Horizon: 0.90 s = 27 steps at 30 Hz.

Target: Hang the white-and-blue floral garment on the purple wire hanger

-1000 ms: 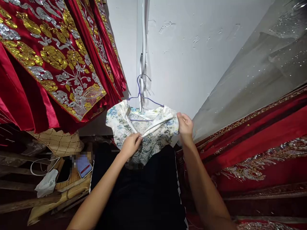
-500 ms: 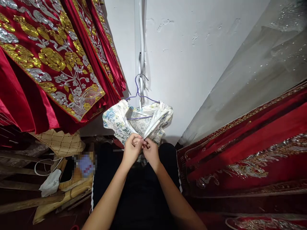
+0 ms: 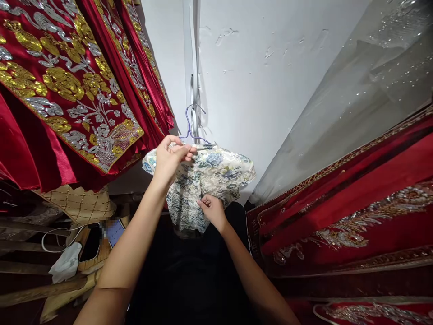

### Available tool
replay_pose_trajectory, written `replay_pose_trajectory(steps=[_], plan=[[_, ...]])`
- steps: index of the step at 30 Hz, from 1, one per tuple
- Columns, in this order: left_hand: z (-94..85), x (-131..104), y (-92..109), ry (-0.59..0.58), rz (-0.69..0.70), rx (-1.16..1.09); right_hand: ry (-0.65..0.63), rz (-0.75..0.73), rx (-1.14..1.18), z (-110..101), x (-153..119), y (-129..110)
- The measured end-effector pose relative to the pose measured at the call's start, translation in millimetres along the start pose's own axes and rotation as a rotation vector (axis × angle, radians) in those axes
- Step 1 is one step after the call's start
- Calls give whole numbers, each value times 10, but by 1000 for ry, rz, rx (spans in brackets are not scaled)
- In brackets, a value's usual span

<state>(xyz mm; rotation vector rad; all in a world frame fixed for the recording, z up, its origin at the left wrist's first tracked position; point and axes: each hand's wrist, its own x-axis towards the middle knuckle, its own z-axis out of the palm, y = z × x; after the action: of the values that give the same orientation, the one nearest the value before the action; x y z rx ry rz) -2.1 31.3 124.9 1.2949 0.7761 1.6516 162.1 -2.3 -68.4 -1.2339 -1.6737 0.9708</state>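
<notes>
A white blouse [image 3: 216, 169] with a blue, green and yellow flower print hangs on a thin purple hanger [image 3: 188, 118] against the wall. My left hand [image 3: 172, 155] is closed at the neckline, thumb and fingers pinched near the collar edge, covering part of the left shoulder. Lower down, my right hand [image 3: 213, 211] pinches the front of the blouse with thumb and forefinger. The two front edges lie close together between my hands, and the short sleeves spread to both sides.
Red satin garments with gold and silver embroidery [image 3: 84, 85] hang at upper left. On the right are a red beaded garment [image 3: 338, 225] and a sheer sparkly cover [image 3: 338, 108]. Lower left, a phone [image 3: 117, 232] and a white tissue [image 3: 66, 262] lie by wooden pieces.
My left hand has risen from the front closure to the collar, while my right hand has stayed low on the front. The open, folded-back neckline is now drawn together.
</notes>
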Motion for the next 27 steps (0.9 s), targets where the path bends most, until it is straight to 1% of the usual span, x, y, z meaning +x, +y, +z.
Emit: replay_pose_trajectory(steps=[2, 6, 7, 9, 11, 12, 14, 17, 19, 24, 25, 27], plan=[[-20, -61, -33, -33, 5, 38, 111, -31, 24, -113, 61, -201], [-17, -170, -100, -113, 21, 96, 254, -247, 107, -426, 322, -854], [-7, -186, -110, -127, 26, 104, 254, -279, 80, -503, 409, -1013], [9, -204, -140, -141, 43, 134, 186, -332, -53, -623, 573, -1270], [5, -206, -214, -109, 74, 172, 129, -388, -209, -681, 688, -1429], [-5, -204, -274, -76, 87, 175, 123, -416, -273, -686, 721, -1477], [-35, -202, -427, 0, 89, 134, 149, -453, -346, -660, 748, -1526], [-76, -217, -641, 73, 42, 53, 182, -458, -363, -588, 748, -1524], [-91, -236, -700, 79, 21, 44, 193, -454, -338, -546, 750, -1490], [-127, -271, -674, 51, 2, 67, 240, -522, -251, -501, 749, -1434], [-147, -292, -702, 48, -13, 91, 243, -538, -236, -513, 746, -1454], [-206, -371, -823, 30, -85, 143, 276, -572, -187, -582, 736, -1526]])
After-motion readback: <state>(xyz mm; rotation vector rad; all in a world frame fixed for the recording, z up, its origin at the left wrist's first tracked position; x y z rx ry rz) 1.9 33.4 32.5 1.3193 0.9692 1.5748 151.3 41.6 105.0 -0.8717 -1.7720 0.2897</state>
